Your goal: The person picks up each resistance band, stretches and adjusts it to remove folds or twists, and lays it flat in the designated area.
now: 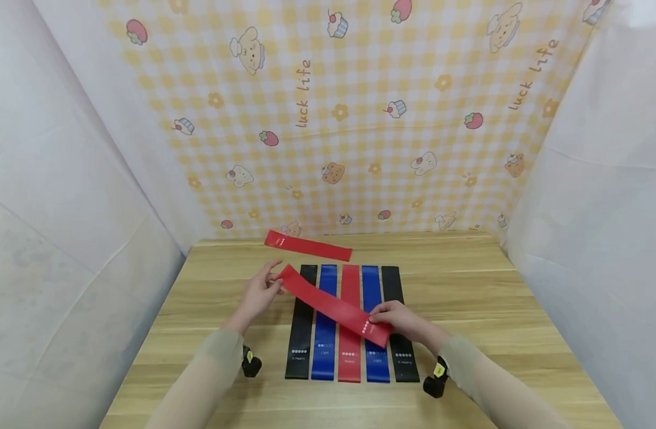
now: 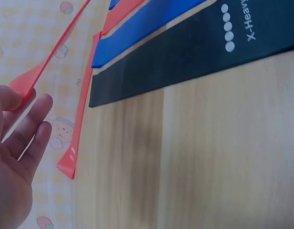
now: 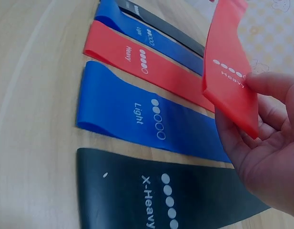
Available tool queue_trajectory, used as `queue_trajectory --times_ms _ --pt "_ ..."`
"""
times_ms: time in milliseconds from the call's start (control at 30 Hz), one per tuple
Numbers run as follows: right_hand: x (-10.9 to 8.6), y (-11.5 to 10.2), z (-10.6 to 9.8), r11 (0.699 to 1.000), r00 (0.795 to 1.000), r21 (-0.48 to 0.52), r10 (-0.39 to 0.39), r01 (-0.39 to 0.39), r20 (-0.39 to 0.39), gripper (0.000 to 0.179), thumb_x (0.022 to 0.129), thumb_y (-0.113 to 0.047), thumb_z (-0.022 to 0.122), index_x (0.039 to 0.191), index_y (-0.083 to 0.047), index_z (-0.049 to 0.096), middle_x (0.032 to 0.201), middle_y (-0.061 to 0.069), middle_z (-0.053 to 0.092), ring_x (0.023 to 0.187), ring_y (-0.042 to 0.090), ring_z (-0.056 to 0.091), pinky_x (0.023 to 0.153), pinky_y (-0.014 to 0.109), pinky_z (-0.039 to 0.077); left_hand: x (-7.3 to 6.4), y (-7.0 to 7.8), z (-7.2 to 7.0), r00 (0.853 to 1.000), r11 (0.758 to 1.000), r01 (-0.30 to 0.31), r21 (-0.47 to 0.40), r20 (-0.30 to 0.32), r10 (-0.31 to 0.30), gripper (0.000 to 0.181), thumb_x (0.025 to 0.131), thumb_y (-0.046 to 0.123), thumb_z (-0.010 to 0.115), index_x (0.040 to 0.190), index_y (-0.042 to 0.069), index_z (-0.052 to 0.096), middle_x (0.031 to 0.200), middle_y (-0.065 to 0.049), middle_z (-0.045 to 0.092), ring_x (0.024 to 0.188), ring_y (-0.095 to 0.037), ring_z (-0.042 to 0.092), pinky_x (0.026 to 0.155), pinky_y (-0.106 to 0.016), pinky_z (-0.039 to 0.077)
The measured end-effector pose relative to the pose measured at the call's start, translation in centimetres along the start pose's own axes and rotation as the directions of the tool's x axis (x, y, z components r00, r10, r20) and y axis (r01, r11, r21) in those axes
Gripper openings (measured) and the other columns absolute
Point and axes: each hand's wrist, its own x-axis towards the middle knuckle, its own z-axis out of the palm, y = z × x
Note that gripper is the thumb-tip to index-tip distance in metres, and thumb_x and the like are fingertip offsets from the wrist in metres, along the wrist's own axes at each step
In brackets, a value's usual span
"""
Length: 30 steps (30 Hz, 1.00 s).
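Stretched at a slant between the two hands is a red resistance band [image 1: 328,304], marked "Heavy" [image 3: 228,78]. My left hand [image 1: 255,292] pinches its upper left end between thumb and index finger; the other fingers are spread, as the left wrist view shows. The lower right end is gripped by my right hand [image 1: 403,319], thumb on top beside the print. Beneath it several bands lie side by side: black [image 1: 299,333], blue [image 1: 324,357], red [image 1: 350,363], blue [image 1: 378,369] and black [image 1: 406,360]. The held band partly covers them.
Another red band [image 1: 308,245] lies crosswise behind the row, near the wooden table's [image 1: 467,280] back edge. A checked cloth [image 1: 360,143] hangs behind the table, with white sheets [image 1: 65,208] on both sides. Each wrist carries a small black camera [image 1: 251,363].
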Motion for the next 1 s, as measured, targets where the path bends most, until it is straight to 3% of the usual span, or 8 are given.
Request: queue_trajectory --times_ms 100,333,433,667,833,1000 --pt "-0.3 0.2 -0.1 1.000 1.000 0.009 -0.001 0.001 0.021 0.025 0.093 -0.016 0.064 0.107 0.005 0.067 0.099 0.010 0.066 0.086 0.020 0.062 0.074 0.033 0.055 0.1 0.3 0.2 1.000 1.000 0.005 0.028 -0.003 -0.005 0.046 0.096 0.008 0.060 0.140 0.013 0.047 0.106 -0.013 0.070 0.074 -0.025 0.068 0.054 -0.028 0.047" --pt "-0.7 1.0 -0.1 1.000 1.000 0.018 -0.008 0.008 0.021 0.024 0.094 -0.017 0.063 0.105 0.004 0.066 0.098 0.011 0.066 0.083 0.021 0.064 0.073 0.033 0.056 0.4 0.6 0.9 0.999 0.999 0.042 0.023 -0.028 -0.042 0.019 0.096 0.012 0.062 0.114 0.008 0.063 0.103 -0.011 0.068 0.078 -0.027 0.068 0.058 -0.031 0.050" --pt "-0.9 0.9 -0.1 1.000 1.000 -0.004 -0.012 0.012 0.015 0.024 0.094 -0.018 0.063 0.105 0.003 0.067 0.098 0.010 0.066 0.082 0.020 0.064 0.072 0.032 0.055 0.6 0.8 1.2 0.997 0.999 0.048 0.011 -0.064 -0.048 0.015 0.096 0.012 0.062 0.109 0.009 0.066 0.099 -0.009 0.067 0.081 -0.030 0.066 0.058 -0.031 0.049" --pt "-1.4 0.7 -0.2 0.998 1.000 -0.059 -0.008 0.007 -0.008 0.026 0.094 -0.020 0.063 0.106 0.003 0.067 0.097 0.009 0.067 0.079 0.018 0.064 0.070 0.030 0.055 1.3 1.5 2.0 0.991 0.999 0.028 0.023 -0.130 -0.025 0.015 0.094 0.016 0.065 0.105 0.007 0.070 0.087 -0.007 0.059 0.074 -0.021 0.052 0.057 -0.027 0.044" --pt "-1.8 0.8 -0.4 0.998 1.000 -0.067 -0.001 -0.001 -0.021 0.028 0.094 -0.020 0.063 0.107 0.004 0.067 0.097 0.010 0.068 0.078 0.019 0.064 0.069 0.030 0.054 1.7 2.2 2.7 0.984 0.990 0.111 -0.091 -0.132 -0.123 0.017 0.095 0.017 0.064 0.106 0.005 0.068 0.073 -0.009 0.056 0.058 -0.025 0.050 0.047 -0.025 0.038" --pt "-2.1 1.0 -0.5 0.997 1.000 -0.071 0.005 -0.007 -0.024 0.029 0.093 -0.021 0.063 0.108 0.004 0.067 0.095 0.009 0.068 0.076 0.018 0.064 0.067 0.030 0.054 2.1 3.0 3.9 0.974 0.962 0.165 -0.218 -0.116 -0.194 0.019 0.094 0.013 0.062 0.109 0.001 0.066 0.076 -0.015 0.063 0.061 -0.027 0.058 0.052 -0.030 0.050"
